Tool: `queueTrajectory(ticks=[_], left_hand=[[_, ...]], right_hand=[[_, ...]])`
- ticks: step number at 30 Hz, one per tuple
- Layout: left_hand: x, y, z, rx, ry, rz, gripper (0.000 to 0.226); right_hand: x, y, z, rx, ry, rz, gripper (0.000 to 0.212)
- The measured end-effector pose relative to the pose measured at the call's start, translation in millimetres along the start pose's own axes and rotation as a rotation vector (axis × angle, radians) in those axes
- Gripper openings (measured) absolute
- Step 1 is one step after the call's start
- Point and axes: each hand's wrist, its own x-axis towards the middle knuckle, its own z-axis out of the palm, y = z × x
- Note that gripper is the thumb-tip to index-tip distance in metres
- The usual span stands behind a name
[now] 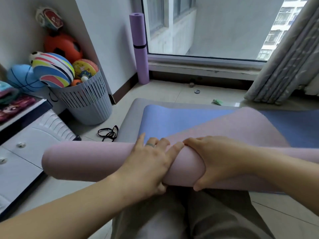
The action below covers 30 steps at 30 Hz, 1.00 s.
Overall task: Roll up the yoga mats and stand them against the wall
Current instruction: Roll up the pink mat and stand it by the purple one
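The purple rolled mat [139, 49] stands at the wall [107, 40] just left of the window [207, 28], so one's done. The pink mat [86, 161], below the window, is mostly rolled (blue mat [172, 118] and grey mat [131, 114] under it lie flat). The left hand [148, 163] and right hand [217, 163] curl around it, left fingers [174, 149] spread.

We see a pale tiled floor [172, 90]. A grey mat [131, 118] lies flat on it, and a rolled purple mat [139, 49] stands upright in the corner by the window. A slatted basket [89, 104] sits at the left, with black straps [108, 133] just beside the grey mat. A round lid [197, 91] and a green tube [217, 101] lie near the window.
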Motion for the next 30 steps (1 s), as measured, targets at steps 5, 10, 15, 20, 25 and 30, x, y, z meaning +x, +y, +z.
queueTrajectory(ticks=[5, 10, 15, 20, 25, 30], left_hand=[[13, -9, 7, -0.146, -0.063, 0.024, 0.098], [40, -27, -6, -0.299, -0.255, 0.022, 0.093], [36, 5, 2, 0.038, -0.128, -0.003, 0.108], [47, -19, 7, -0.143, -0.057, 0.037, 0.102], [56, -24, -5, -0.101, -0.069, 0.01, 0.091], [50, -27, -36, -0.049, -0.037, -0.052, 0.089]], right_hand=[[-7, -2, 6, -0.078, -0.017, 0.035, 0.099], [-5, -8, 14, -0.196, 0.026, 0.06, 0.102], [17, 8, 0, -0.034, -0.03, 0.074, 0.089], [15, 8, 9, -0.154, 0.063, 0.083, 0.124], [16, 9, 6, -0.196, 0.235, 0.081, 0.093], [12, 14, -36, -0.235, 0.256, -0.001, 0.087]])
